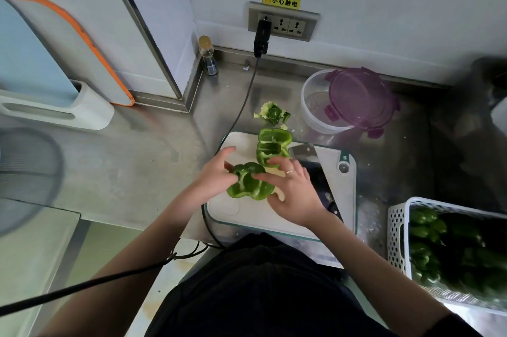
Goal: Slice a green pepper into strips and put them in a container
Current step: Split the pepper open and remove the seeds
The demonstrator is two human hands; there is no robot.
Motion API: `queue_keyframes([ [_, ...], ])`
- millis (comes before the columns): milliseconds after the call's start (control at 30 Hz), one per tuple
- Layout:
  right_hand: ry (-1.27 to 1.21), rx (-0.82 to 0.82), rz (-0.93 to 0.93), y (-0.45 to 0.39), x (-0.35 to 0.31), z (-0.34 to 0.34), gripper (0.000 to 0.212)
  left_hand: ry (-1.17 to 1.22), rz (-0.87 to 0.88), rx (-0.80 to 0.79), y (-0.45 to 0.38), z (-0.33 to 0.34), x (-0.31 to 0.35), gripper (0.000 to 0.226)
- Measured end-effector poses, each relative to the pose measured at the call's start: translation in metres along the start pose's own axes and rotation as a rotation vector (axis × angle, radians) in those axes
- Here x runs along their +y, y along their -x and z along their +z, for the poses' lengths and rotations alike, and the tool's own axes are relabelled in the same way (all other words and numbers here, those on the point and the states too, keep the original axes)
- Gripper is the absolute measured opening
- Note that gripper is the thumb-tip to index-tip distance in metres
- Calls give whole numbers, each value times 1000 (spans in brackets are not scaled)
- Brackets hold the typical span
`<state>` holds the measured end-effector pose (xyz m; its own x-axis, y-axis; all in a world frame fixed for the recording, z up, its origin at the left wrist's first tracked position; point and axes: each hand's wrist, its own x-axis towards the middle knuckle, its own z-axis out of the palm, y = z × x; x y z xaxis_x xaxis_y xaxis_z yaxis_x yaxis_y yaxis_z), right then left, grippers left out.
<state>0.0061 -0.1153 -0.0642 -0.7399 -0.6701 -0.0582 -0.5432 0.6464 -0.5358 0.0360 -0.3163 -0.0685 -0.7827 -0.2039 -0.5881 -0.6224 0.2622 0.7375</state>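
Both hands, left hand (216, 174) and right hand (295, 194), press fingertips onto a glossy green pepper half (251, 183) lying cut side up on the white plastic cutting board (340, 185), probably flattening it for slicing. The steel cleaver (312, 169) lies unheld beside the second half (271, 148). Beyond, the clear round container (315, 106) with its purple lid (359, 97) ajar awaits strips, under a yellow sticker (281, 1) reading 小心触电.

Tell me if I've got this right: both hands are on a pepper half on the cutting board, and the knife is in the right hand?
Not quite. In the head view both hands, left hand and right hand, do touch the pepper half on the cutting board, but the knife lies on the board beside the right hand, unheld.
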Motion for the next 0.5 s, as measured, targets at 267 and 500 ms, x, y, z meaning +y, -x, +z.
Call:
queue_keyframes([
  [267, 262, 98, 213, -13, -19, 9, 55, 440, -101, -50, 5, 6, 35, 55],
  [500, -1004, 224, 379, -33, -29, -31, 64, 1070, -65, -45, 5, 22, 58, 66],
])
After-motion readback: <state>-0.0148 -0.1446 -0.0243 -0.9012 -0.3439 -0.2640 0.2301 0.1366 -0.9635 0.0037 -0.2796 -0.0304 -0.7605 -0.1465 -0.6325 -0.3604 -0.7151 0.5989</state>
